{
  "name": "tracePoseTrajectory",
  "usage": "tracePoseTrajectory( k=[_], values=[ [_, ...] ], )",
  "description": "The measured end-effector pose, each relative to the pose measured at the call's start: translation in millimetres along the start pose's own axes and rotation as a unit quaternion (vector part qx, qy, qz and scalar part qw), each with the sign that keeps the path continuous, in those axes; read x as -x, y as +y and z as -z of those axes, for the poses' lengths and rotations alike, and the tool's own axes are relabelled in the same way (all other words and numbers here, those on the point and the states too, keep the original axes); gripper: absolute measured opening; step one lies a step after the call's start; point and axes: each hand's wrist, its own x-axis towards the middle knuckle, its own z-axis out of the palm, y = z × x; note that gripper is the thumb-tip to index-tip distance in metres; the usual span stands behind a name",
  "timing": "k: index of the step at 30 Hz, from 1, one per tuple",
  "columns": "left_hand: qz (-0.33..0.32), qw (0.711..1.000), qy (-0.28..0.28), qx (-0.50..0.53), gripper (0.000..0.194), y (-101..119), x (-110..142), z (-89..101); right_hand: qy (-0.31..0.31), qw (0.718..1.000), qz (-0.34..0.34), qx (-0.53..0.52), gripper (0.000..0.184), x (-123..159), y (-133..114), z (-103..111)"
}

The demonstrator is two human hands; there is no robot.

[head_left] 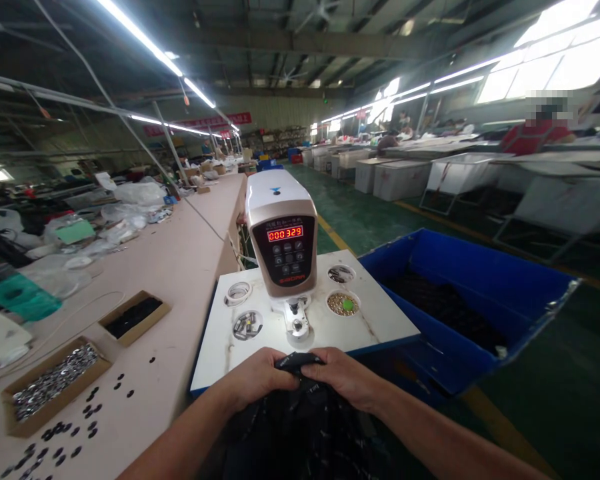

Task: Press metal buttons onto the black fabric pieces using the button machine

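Observation:
My left hand (260, 380) and my right hand (347, 377) both grip the top edge of a black garment (300, 427) bunched at the front edge of a white machine table (380, 320). The fingers of both hands are curled into the cloth. Just beyond the hands stands a white snap-press machine (283, 230) with a red counter reading 000329; its metal die (297, 323) sits a short way from the cloth. Small round trays of metal snaps (343, 303) are set into the table beside the die.
A blue bin (480, 293) with dark cloth stands at the right. On the long beige bench (180, 267) at the left lie cardboard boxes of snaps (55, 383), loose black buttons (80, 420) and plastic bags. Another person in red (535, 137) works far right.

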Motion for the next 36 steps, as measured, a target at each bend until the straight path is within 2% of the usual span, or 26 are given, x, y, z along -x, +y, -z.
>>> tracePoseTrajectory(
  k=[5,7,10,13,20,26,36],
  values=[
    [-0.018,1.0,-0.003,0.019,0.023,-3,-21,4.7,-0.037,0.998,-0.013,-0.048,0.049,-12,-5,16],
    [-0.023,0.999,0.006,0.028,0.021,-7,-25,5.2,-0.045,0.999,-0.006,-0.03,0.049,-14,-6,20],
    [-0.013,0.999,0.022,0.027,0.02,-9,-28,6.9,-0.004,0.996,0.007,0.088,0.044,-19,-6,24],
    [-0.001,0.999,0.032,0.024,0.024,-5,-34,10.8,0.024,0.981,0.036,0.191,0.036,-27,-9,29],
    [0.0,0.997,0.074,0.022,0.033,8,-64,28.6,0.081,0.924,0.104,0.359,0.035,-70,-17,50],
    [-0.005,0.994,0.107,0.037,0.036,10,-83,35.5,0.102,0.916,0.106,0.373,0.035,-93,-22,62],
    [0.02,0.987,0.134,0.085,0.036,13,-93,38.6,0.127,0.908,0.109,0.383,0.033,-106,-30,65]
  ],
)
